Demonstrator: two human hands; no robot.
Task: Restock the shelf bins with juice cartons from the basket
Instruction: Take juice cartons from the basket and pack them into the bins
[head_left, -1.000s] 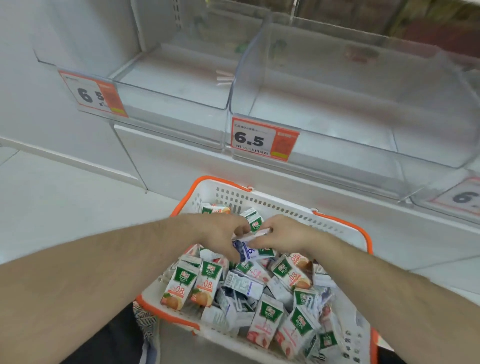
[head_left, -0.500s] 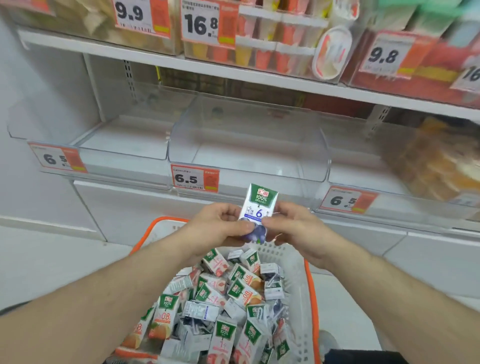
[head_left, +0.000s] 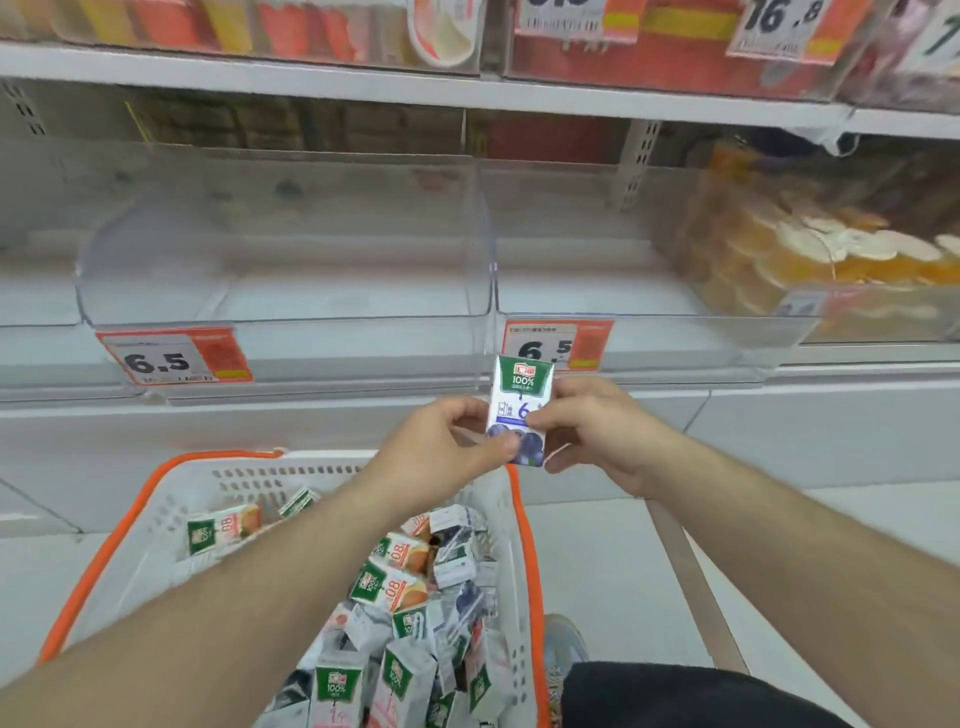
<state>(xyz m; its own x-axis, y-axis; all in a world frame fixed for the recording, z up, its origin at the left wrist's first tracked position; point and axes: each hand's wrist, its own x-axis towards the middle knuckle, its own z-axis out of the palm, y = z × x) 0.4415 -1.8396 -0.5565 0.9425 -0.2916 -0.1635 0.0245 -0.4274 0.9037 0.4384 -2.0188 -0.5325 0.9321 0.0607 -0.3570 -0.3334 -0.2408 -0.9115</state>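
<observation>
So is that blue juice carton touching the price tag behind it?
Cannot tell. In the head view the blue juice carton, held by both hands, overlaps the price tag's lower left corner, so no gap or contact shows plainly.

— Where are the arms?
— Both forearms reach up from the lower corners, meeting mid-frame.
— The hands?
— Left hand (head_left: 436, 447) and right hand (head_left: 592, 431) each pinch the carton (head_left: 521, 400) from opposite sides, fingers curled.

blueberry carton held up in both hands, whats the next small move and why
Probably lift the blueberry carton up and forward over the front lip of the clear bin straight ahead. The left hand and right hand both pinch it upright just below that bin's 6.5 price tag, and the bin looks empty.
</observation>
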